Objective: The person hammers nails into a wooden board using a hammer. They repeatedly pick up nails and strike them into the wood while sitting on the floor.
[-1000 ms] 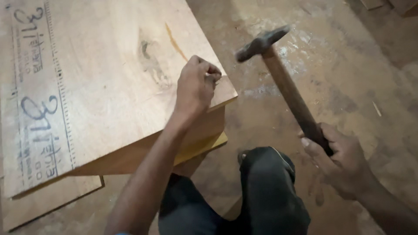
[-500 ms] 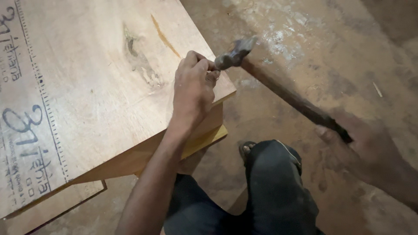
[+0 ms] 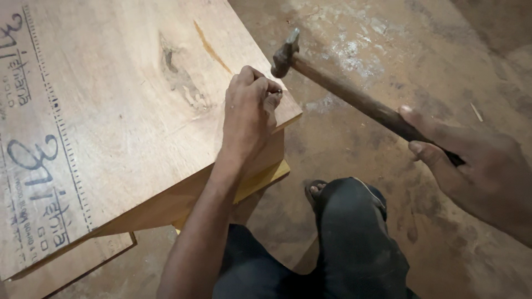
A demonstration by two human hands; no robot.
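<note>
1. A plywood board (image 3: 111,99) with dark printed markings fills the left of the view, lying flat on a wooden box frame.
2. The left hand (image 3: 246,119) rests on the board's near right corner, forearm reaching up from below. Its fingers (image 3: 266,88) are pinched narrow around a small nail (image 3: 279,92), held against the board close to the edge.
3. A hammer (image 3: 354,97) hangs just above and right of that nail, metal head up and clear of it, wooden handle slanting down to the right.
4. The right hand (image 3: 471,166) grips the handle's end, fingers wrapped tight, over the dusty floor (image 3: 454,66).
</note>
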